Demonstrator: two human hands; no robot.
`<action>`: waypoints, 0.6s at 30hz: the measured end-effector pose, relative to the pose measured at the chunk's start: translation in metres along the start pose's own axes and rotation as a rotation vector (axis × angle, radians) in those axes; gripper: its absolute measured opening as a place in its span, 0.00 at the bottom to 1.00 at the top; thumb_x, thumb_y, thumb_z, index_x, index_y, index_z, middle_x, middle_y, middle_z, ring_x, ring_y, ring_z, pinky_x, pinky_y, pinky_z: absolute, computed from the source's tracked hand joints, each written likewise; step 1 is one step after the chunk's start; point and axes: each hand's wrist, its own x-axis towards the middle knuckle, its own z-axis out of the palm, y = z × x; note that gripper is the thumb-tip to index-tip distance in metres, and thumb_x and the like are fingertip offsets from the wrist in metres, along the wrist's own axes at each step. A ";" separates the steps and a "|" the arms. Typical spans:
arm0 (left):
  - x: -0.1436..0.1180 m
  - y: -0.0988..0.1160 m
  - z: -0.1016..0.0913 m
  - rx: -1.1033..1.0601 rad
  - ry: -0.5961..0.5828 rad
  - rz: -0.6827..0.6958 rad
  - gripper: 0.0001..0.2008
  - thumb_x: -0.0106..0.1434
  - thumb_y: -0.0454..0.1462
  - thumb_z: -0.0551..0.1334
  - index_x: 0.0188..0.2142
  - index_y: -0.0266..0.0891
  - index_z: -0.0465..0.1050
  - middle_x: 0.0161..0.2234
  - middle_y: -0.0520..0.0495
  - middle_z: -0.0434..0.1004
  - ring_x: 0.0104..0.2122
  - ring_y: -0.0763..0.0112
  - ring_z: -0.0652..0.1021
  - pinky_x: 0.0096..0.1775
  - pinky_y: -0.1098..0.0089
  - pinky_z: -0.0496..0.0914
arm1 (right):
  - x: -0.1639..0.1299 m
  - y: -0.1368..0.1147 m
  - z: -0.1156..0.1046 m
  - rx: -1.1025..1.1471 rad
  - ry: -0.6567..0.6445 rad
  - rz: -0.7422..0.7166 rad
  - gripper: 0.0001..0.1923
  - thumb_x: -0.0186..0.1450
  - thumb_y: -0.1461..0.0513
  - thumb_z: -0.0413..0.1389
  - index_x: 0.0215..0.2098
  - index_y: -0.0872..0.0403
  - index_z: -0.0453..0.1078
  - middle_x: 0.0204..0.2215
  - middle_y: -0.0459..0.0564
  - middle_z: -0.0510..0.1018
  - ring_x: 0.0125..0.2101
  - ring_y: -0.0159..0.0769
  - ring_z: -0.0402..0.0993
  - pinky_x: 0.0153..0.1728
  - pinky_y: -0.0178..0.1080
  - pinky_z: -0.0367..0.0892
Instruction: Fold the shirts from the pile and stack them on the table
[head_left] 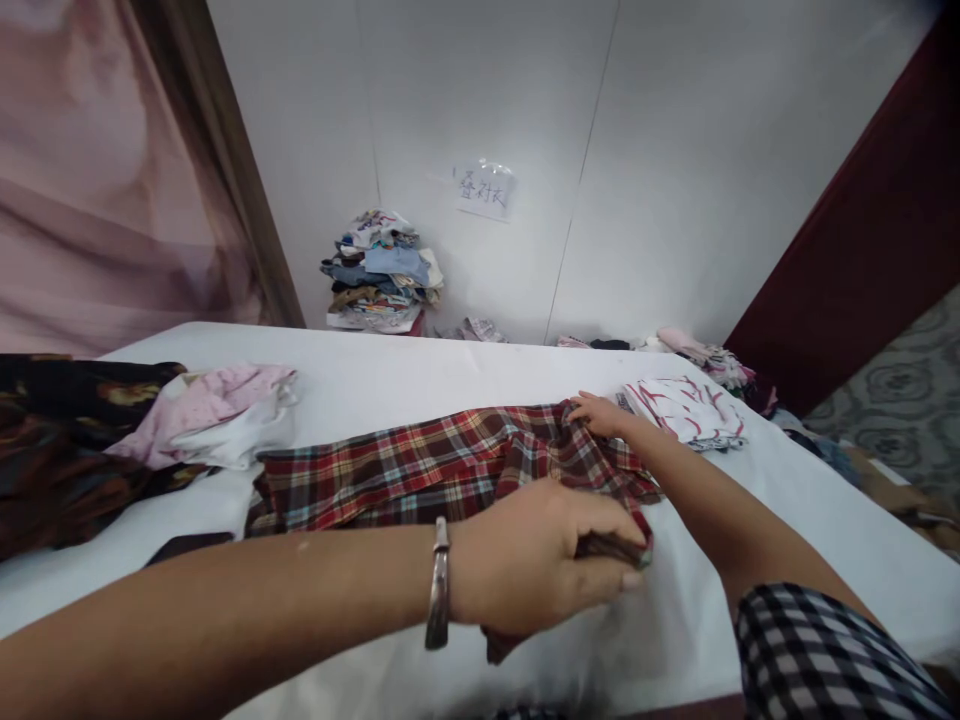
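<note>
A red, brown and cream plaid shirt point(390, 470) lies stretched sideways on the white table, partly folded, its right end bunched. My left hand point(551, 555), with a silver bracelet at the wrist, is closed on the near edge of the shirt; cloth shows between thumb and fingers. Across from it, my right hand point(598, 414) pinches the far edge near the shirt's right end. My left hand and forearm hide part of the shirt's near side.
Folded white clothes with red marks point(686, 410) lie right of the shirt. Pink and white garments point(225, 410) and dark floral clothes point(67, 450) cover the table's left. A dark flat object point(189, 545) lies near my left forearm. A clothes pile point(386, 270) stands by the wall.
</note>
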 end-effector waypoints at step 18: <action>-0.053 0.015 -0.017 0.063 -0.069 -0.093 0.07 0.63 0.36 0.62 0.28 0.46 0.65 0.24 0.58 0.66 0.25 0.76 0.69 0.29 0.75 0.66 | -0.043 0.028 0.030 -0.103 0.167 -0.171 0.24 0.64 0.63 0.54 0.59 0.49 0.70 0.60 0.54 0.71 0.64 0.48 0.58 0.62 0.53 0.55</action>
